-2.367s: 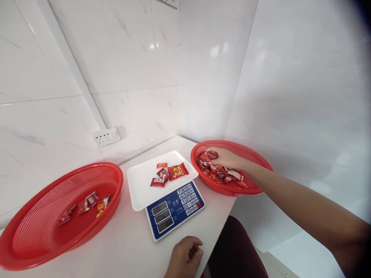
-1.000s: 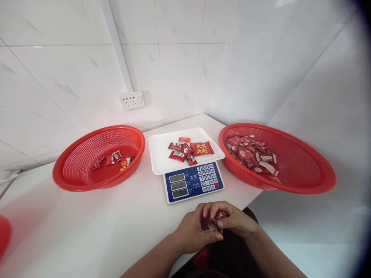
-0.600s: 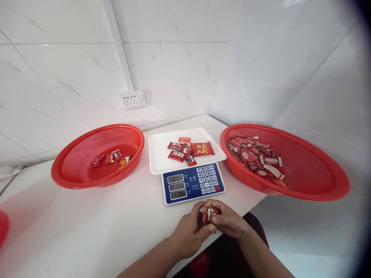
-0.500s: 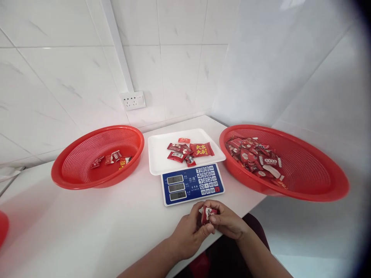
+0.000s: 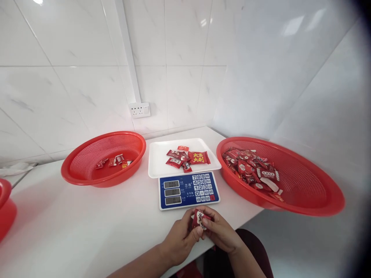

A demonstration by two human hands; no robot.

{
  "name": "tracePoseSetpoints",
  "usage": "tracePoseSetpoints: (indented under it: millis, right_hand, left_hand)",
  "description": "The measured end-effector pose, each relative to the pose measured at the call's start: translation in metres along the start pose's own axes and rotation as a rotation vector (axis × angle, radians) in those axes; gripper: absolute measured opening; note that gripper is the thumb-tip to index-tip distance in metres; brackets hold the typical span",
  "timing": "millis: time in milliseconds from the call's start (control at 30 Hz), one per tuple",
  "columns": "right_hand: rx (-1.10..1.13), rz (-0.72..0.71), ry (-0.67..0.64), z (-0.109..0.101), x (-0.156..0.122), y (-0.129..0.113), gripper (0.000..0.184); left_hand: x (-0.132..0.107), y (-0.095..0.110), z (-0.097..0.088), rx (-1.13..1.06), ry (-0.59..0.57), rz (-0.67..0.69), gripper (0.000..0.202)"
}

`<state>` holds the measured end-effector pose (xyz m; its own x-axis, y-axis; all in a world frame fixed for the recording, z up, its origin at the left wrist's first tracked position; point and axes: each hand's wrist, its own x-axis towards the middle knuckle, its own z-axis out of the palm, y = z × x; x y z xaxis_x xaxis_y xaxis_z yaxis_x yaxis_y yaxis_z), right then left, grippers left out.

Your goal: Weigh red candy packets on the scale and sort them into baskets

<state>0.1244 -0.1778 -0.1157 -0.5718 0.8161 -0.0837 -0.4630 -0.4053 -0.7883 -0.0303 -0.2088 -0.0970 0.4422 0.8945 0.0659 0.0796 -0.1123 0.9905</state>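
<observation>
My left hand (image 5: 178, 237) and my right hand (image 5: 220, 231) meet at the near edge of the white table, both pinching one small red candy packet (image 5: 198, 219) with a white mark. Just beyond them stands a blue scale (image 5: 188, 188) with a keypad and three displays. Its white tray (image 5: 158, 162) carries several red packets (image 5: 188, 157). A red mesh basket (image 5: 301, 189) at the right holds a heap of red packets (image 5: 251, 168). Another red basket (image 5: 87, 166) at the left holds a few packets (image 5: 113, 161).
White tiled walls form a corner behind the table. A wall socket (image 5: 139, 110) sits below a white cable duct. Part of another red basket (image 5: 5, 204) shows at the far left edge. The table ends at the right, under the right basket.
My right hand came back from the right basket with a packet and joined my left hand at the table edge. Both hands turn the packet; the view has shifted slightly.
</observation>
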Motion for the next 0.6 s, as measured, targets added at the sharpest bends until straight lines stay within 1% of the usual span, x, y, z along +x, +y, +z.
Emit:
tracePoseSetpoints:
  millis: [67,133,200,233,267,300,367,433,500,567,600]
  right_hand:
    - [0.031,-0.017,0.029,0.0,0.0,-0.001,0.033]
    - [0.051,-0.016,0.062,0.001,0.0,-0.002,0.031]
    - [0.039,-0.012,0.074,0.002,0.0,-0.003,0.029]
    - [0.028,-0.017,0.074,0.003,-0.001,-0.004,0.029]
    - [0.016,-0.027,0.073,0.004,-0.002,-0.004,0.029]
    - [0.007,-0.039,0.072,0.005,-0.002,-0.005,0.029]
    - [-0.004,-0.059,0.072,0.006,-0.003,-0.005,0.03]
    - [-0.009,-0.065,0.082,0.007,-0.004,-0.005,0.03]
    - [-0.014,-0.064,0.1,0.007,-0.004,-0.004,0.031]
    - [-0.022,-0.069,0.112,0.007,-0.003,-0.002,0.032]
    - [-0.025,-0.074,0.112,0.007,-0.003,-0.002,0.032]
  left_hand:
    - [-0.002,-0.002,0.002,0.034,0.139,0.025,0.042]
    - [-0.003,0.0,0.001,0.124,0.341,0.094,0.038]
    - [0.0,0.01,-0.004,0.225,0.531,0.172,0.035]
    - [0.003,0.017,-0.007,0.286,0.581,0.196,0.036]
    - [0.007,0.026,-0.011,0.362,0.589,0.214,0.035]
    - [0.014,0.035,-0.016,0.455,0.563,0.23,0.034]
    - [0.032,0.055,-0.026,0.674,0.46,0.269,0.028]
    - [0.054,0.071,-0.036,0.892,0.413,0.295,0.027]
    - [0.077,0.08,-0.046,1.084,0.397,0.262,0.029]
    - [0.096,0.082,-0.052,1.173,0.382,0.228,0.026]
    - [0.104,0.08,-0.054,1.184,0.375,0.22,0.024]
